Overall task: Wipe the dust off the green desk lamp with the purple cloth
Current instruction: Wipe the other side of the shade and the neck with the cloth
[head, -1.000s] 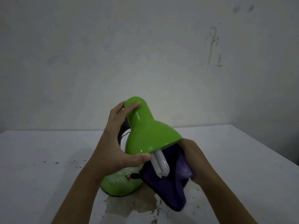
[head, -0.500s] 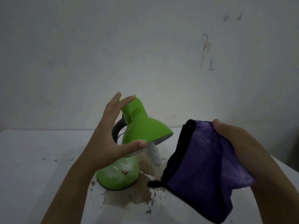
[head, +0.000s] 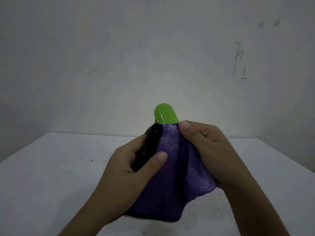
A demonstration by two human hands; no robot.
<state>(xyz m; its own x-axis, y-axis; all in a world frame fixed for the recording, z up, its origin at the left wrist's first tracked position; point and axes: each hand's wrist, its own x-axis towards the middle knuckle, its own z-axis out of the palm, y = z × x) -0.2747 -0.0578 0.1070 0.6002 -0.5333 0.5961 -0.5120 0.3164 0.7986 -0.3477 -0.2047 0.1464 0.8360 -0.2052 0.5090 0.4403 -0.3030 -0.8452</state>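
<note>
A soft purple fleece cloth with a black edge band [head: 172,176] is draped over most of the glossy green plastic desk lamp [head: 166,113], so that only the rounded cap of the lamp's shade pokes out above the cloth's far edge, near the middle of the scene. The rest of the lamp is hidden under the fabric, and its base cannot be seen.

The left hand [head: 129,169] sits on the left side of the covered lamp. Its grip is narrow: the thumb [head: 157,159] presses on the purple face of the cloth while the other fingers curl round the black band from the left, pinching the fabric between them. The right hand [head: 209,149] is on the right side, slightly farther away. Its grip is also closed on the cloth, with the thumb tip lying at the cloth's far edge, just beside the green cap, and the remaining fingers folded into the fabric below. The near end of the cloth hangs down and spreads onto the white flat surface [head: 51,176], its lower corner lying between the two forearms.

The surface carries scattered dark specks, some left of the hands and more near the right forearm. Behind it rises a pale grey wall [head: 119,57] with faint smudges and a few dark marks towards the upper right.
</note>
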